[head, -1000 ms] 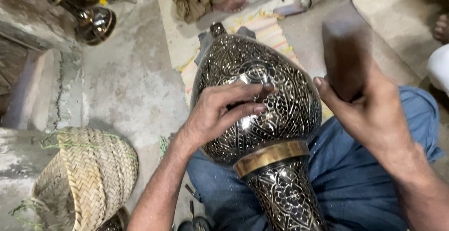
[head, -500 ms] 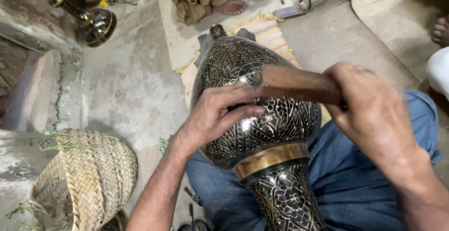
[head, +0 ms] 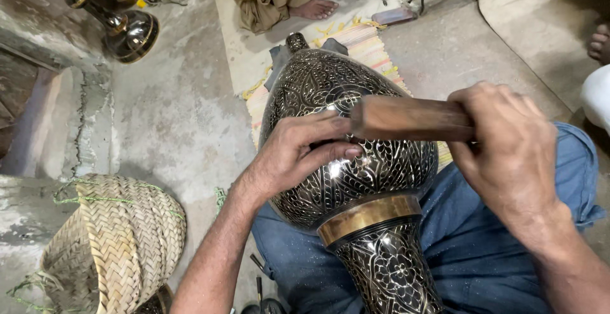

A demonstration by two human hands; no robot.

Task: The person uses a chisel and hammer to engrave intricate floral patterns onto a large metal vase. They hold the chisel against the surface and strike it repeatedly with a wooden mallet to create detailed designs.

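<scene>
left hand (head: 298,155) steadies engraved vase (head: 356,180) — right hand (head: 508,155) grips wooden mallet (head: 406,118).

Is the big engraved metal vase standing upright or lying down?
Lying down: the vase rests tipped across the person's lap, its narrow end pointing toward them.

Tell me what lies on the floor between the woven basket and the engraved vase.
In the head view, the stretch between the woven basket and the engraved vase is mostly bare concrete floor, with a small green tangle of cord and the left hand's forearm above it.
</scene>
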